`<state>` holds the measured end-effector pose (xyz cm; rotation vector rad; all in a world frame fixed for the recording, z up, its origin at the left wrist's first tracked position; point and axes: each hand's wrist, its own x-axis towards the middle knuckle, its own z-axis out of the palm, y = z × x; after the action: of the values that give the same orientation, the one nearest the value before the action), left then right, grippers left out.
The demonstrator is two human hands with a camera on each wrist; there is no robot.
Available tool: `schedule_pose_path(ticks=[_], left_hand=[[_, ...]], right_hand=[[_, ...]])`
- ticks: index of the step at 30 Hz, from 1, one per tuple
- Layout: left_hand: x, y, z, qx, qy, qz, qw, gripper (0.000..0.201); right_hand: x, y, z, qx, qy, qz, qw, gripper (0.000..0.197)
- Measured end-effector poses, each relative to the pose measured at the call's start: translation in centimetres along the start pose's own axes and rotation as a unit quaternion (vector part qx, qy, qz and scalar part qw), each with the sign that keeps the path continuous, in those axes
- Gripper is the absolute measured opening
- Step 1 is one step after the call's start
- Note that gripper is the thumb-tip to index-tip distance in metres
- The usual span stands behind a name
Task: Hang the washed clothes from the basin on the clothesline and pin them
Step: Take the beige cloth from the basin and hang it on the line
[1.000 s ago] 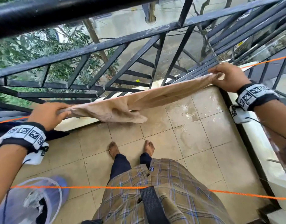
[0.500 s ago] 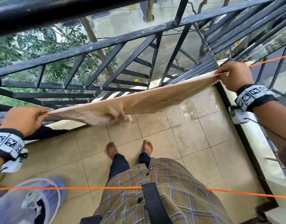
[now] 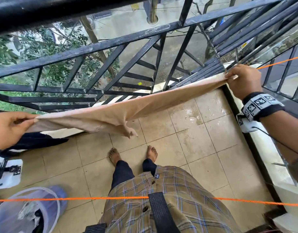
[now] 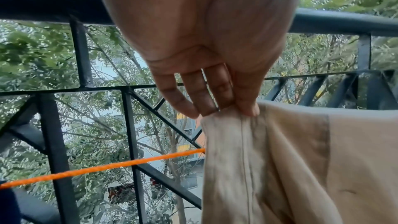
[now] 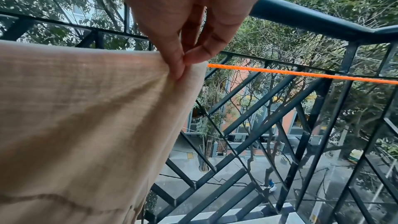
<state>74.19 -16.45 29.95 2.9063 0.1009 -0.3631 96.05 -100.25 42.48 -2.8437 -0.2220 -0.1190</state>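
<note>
A damp tan cloth (image 3: 111,115) is stretched between my two hands in front of the railing. My left hand (image 3: 33,119) pinches its left corner, and the fingers (image 4: 215,94) and thumb close on the hem of the cloth (image 4: 301,168). My right hand (image 3: 229,76) pinches the right corner, thumb against fingertips (image 5: 193,55), on the cloth (image 5: 86,108). The far orange clothesline (image 3: 279,62) vanishes behind the cloth on both sides, as the line (image 4: 96,169) and the line (image 5: 301,74) show. Whether the cloth rests on it is hidden. The basin (image 3: 49,207) stands at the lower left with clothes in it.
A second orange line (image 3: 77,198) crosses close to my waist. A dark garment (image 3: 40,140) hangs just left of the tan cloth. The black metal railing (image 3: 111,44) runs behind the far line, with a low ledge (image 3: 266,158) on the right. The tiled floor (image 3: 187,140) is wet.
Both hands have moved apart, the left one leftward and the right one up and to the right. The cloth is pulled out longer and flatter.
</note>
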Motion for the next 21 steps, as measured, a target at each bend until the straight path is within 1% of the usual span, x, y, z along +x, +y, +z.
schedule_pose_path(ticks=[1, 2, 3, 4, 6, 8, 10, 11, 12, 13, 14, 15, 16, 18, 19, 21], left_hand=[[-0.8, 7.3, -3.5, -0.028, 0.021, -0.042, 0.999, 0.009], [-1.7, 12.1, -5.9, -0.018, 0.059, -0.065, 0.996, 0.009], [-1.9, 14.0, -6.5, -0.006, 0.058, -0.047, 0.997, 0.010], [-2.1, 15.1, -7.1, 0.009, 0.054, -0.045, 0.997, 0.011], [-1.6, 14.4, -6.7, 0.037, 0.028, -0.082, 0.996, 0.012], [-0.8, 12.2, -4.8, 0.039, 0.012, -0.104, 0.994, 0.011], [0.5, 7.7, -1.7, 0.035, -0.022, -0.120, 0.992, 0.015], [0.9, 6.8, -1.1, 0.036, -0.031, -0.127, 0.991, 0.025], [0.9, 6.8, -0.9, 0.033, -0.052, -0.133, 0.989, 0.041], [0.7, 8.0, -1.2, 0.031, -0.071, -0.130, 0.988, 0.050], [0.2, 10.0, -2.1, 0.039, -0.094, -0.121, 0.987, 0.050], [-0.4, 13.0, -3.5, 0.059, -0.096, -0.113, 0.987, 0.045], [-0.8, 15.1, -4.3, 0.074, -0.079, -0.095, 0.990, 0.045], [-1.3, 18.3, -5.2, 0.093, -0.038, -0.045, 0.994, 0.057], [-1.4, 19.1, -5.1, 0.085, -0.026, -0.025, 0.996, 0.061], [-1.2, 21.0, -5.0, 0.062, -0.015, 0.018, 0.998, 0.061]], right_hand=[[0.0, -0.1, 0.0, 0.000, -0.002, 0.007, 1.000, 0.017], [0.1, -0.4, 0.0, -0.001, -0.008, 0.019, 1.000, 0.016], [0.1, -0.8, -0.1, -0.007, -0.015, 0.028, 0.999, 0.016], [0.2, -1.2, 0.0, -0.015, -0.029, 0.033, 0.999, 0.015], [0.5, -2.1, 0.1, -0.039, -0.069, 0.029, 0.996, 0.014], [1.0, -3.0, 0.3, -0.062, -0.100, 0.023, 0.993, 0.014], [1.4, -3.7, 0.5, -0.077, -0.107, 0.032, 0.991, 0.016], [1.5, -3.9, 0.5, -0.083, -0.109, 0.040, 0.990, 0.016], [1.4, -4.0, 0.5, -0.087, -0.113, 0.047, 0.989, 0.016], [1.3, -4.0, 0.6, -0.091, -0.115, 0.051, 0.988, 0.016], [1.3, -4.0, 0.6, -0.093, -0.117, 0.053, 0.987, 0.017], [1.3, -3.9, 0.7, -0.093, -0.115, 0.045, 0.988, 0.018], [1.4, -4.0, 0.6, -0.095, -0.113, 0.031, 0.989, 0.020], [1.6, -4.1, 0.7, -0.104, -0.117, -0.003, 0.988, 0.022], [1.9, -4.2, 0.7, -0.108, -0.123, -0.021, 0.986, 0.022], [2.4, -4.8, 0.5, -0.117, -0.138, -0.037, 0.983, 0.018]])
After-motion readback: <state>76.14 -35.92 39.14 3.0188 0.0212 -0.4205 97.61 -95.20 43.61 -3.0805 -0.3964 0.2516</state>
